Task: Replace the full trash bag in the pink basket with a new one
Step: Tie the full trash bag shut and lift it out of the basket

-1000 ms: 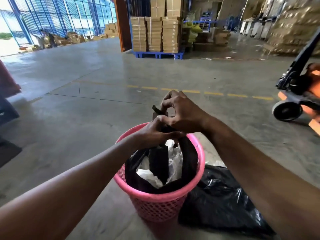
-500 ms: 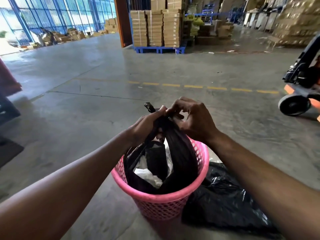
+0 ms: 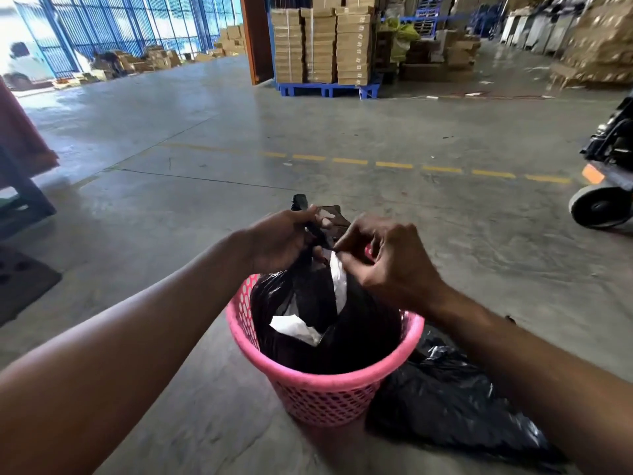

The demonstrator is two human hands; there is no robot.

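The pink mesh basket (image 3: 329,399) stands on the concrete floor in front of me. In it sits the full black trash bag (image 3: 363,334), with white waste showing through its gap. Above the basket's far rim, my left hand (image 3: 277,241) is closed around the bag's gathered top edges, and a black end sticks up past its fingers. My right hand (image 3: 387,262) pinches the bag's plastic just right of the left hand. A second black bag (image 3: 442,406) lies crumpled on the floor against the basket's right side.
A pallet jack (image 3: 606,186) with a grey wheel stands at the right edge. Stacked cardboard boxes on a blue pallet (image 3: 329,89) are far ahead. A dark stand (image 3: 20,197) and a dark mat (image 3: 24,279) sit at the left. A dashed yellow line crosses the floor.
The bag's top has been gathered tighter and pulled up. My hands have drawn slightly apart, the right one shifting right and down over the basket.
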